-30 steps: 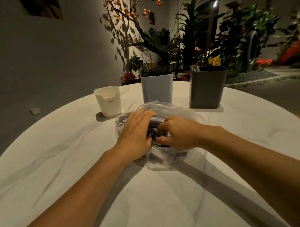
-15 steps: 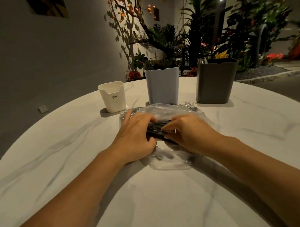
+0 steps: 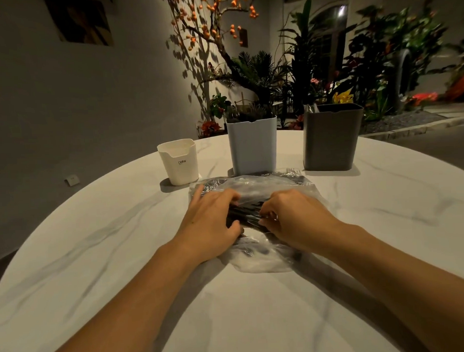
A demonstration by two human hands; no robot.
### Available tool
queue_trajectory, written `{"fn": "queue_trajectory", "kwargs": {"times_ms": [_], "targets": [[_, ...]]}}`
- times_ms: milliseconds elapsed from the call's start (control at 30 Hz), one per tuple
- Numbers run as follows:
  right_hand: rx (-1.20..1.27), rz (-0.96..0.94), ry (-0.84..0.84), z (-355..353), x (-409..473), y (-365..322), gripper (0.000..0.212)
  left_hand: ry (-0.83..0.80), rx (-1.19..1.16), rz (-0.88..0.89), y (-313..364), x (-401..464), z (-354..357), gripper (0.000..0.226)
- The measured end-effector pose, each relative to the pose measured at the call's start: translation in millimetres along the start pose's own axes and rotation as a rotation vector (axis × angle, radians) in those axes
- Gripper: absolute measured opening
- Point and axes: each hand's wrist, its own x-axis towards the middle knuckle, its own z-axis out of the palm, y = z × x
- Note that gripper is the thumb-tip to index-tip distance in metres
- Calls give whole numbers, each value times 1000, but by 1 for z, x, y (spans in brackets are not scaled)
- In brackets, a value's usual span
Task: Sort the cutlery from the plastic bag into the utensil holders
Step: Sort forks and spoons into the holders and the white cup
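A clear plastic bag (image 3: pixel 265 256) of dark cutlery (image 3: pixel 246 214) lies in the middle of the round white table (image 3: pixel 123 245). My left hand (image 3: pixel 209 224) rests over the bag's left side, fingers curled onto the bundle. My right hand (image 3: pixel 293 218) covers the right side and its fingertips pinch the plastic over the dark handles. Behind the bag stand three holders: a short white one (image 3: pixel 178 162) at the left, a pale blue one (image 3: pixel 253 146) in the middle, a dark grey one (image 3: pixel 331 138) at the right.
Plants, a tree with orange fruits and flowers fill the space beyond the table's far edge. A grey wall with a picture is at the left. Something pale sticks out of the grey holder's left corner.
My hands have stayed on the bag, with the right fingers shifting a little on the plastic. The camera has tilted, so the holders sit slightly lower in view.
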Motion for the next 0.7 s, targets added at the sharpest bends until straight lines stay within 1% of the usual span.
{"fn": "queue_trajectory", "kwargs": {"times_ms": [133, 300, 400, 500, 567, 700], "targets": [[-43, -14, 31, 0, 1, 0, 18, 13, 7, 21, 0, 1, 1, 41], [7, -7, 34, 1, 0, -2, 17, 43, 19, 77, -1, 1, 5, 40], [52, -25, 67, -2, -3, -3, 18, 82, 82, 179, 0, 2, 4, 41], [66, -115, 137, -4, -4, -7, 28, 69, 192, 287, 7, 4, 0, 45], [73, -138, 112, -5, -4, -9, 32, 47, 181, 287, 12, 4, 1, 43], [-6, -92, 1, -9, -4, -8, 22, 33, 80, 172, 8, 2, 2, 33]]}}
